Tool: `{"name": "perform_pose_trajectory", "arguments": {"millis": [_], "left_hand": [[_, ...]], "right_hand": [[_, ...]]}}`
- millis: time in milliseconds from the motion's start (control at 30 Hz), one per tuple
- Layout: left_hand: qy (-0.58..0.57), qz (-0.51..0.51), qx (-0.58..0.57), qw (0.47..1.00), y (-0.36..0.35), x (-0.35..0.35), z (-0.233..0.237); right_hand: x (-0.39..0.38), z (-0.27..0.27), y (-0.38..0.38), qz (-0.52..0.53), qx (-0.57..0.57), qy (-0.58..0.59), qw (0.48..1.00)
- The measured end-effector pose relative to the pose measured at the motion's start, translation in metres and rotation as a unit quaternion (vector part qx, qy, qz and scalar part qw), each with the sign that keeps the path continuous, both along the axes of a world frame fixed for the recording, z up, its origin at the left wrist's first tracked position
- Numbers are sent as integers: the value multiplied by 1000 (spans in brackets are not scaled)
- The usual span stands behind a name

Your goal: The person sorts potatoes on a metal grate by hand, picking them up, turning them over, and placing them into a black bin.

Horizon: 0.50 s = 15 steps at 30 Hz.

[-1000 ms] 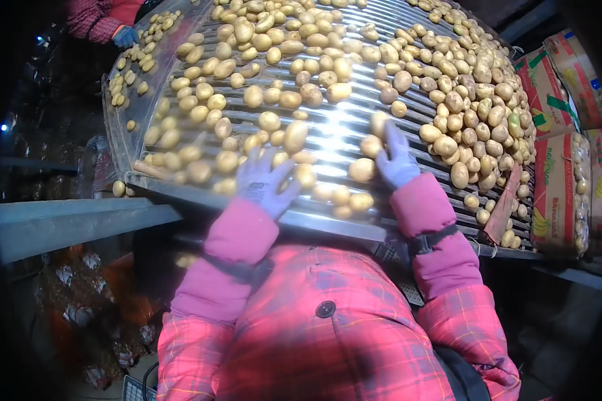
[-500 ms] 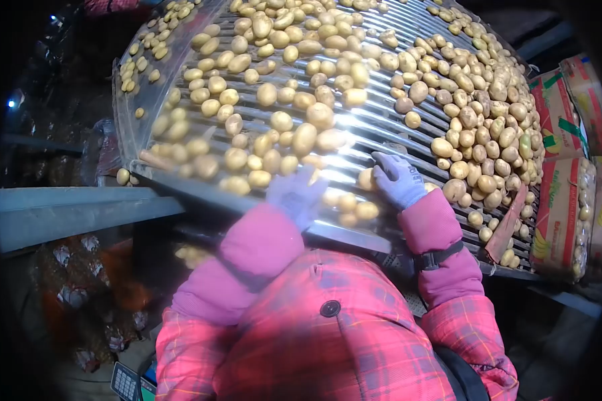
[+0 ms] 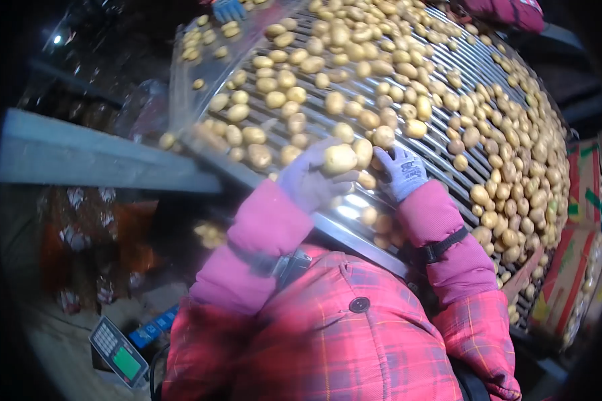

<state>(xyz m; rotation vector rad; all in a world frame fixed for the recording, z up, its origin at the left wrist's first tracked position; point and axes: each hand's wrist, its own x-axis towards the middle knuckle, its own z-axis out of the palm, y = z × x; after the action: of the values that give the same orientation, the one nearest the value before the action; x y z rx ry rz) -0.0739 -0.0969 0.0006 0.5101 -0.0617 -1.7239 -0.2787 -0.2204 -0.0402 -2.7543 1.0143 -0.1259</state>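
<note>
My left hand [image 3: 309, 179], in a pale lilac glove, is closed on a large yellow potato [image 3: 340, 160], its thumb below and its fingers behind. Another potato [image 3: 362, 153] lies right against that one, on its right side. My right hand [image 3: 404, 175], gloved alike, reaches palm down over the metal bars with its fingers apart. Its fingertips are close to a potato [image 3: 383, 137], and I see nothing held in it, though its palm side is hidden. Many loose potatoes [image 3: 374, 50] cover the slatted metal table [image 3: 441, 157] around both hands.
A metal edge [image 3: 361, 240] runs between me and the bars. To the left is a grey beam [image 3: 100, 154]; below it stands a scale display [image 3: 118, 352]. Cartons [image 3: 562, 281] stand at right. A co-worker's blue-gloved hand [image 3: 229, 9] and another person's pink sleeve [image 3: 505, 12] are at the far side.
The view has shifted, so the table appears farther right and lower. My left hand has turned and taken hold of a potato. A co-worker's blue glove and a pink sleeve now show at the top.
</note>
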Motion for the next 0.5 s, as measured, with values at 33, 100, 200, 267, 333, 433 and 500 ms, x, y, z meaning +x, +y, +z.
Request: {"name": "perform_pose_trajectory", "arguments": {"millis": [33,100,200,267,333,433,500], "left_hand": [[23,17,15,999,1,3,0],[50,43,25,997,4,5,0],[41,91,44,994,8,8,-2],[159,53,23,986,7,12,-17],[119,16,36,992,4,16,-35],[45,86,204,974,-6,0,-5],[104,49,49,992,-3,-1,-12]], "right_hand": [[4,-2,-4,7,-23,21,999],[4,-9,-11,23,-51,44,997],[7,4,-21,19,26,59,998],[6,22,-25,-43,230,-55,971],[10,9,-29,-143,386,-179,894],[38,62,7,-129,521,-284,794],[34,70,5,-94,526,-285,796]]}}
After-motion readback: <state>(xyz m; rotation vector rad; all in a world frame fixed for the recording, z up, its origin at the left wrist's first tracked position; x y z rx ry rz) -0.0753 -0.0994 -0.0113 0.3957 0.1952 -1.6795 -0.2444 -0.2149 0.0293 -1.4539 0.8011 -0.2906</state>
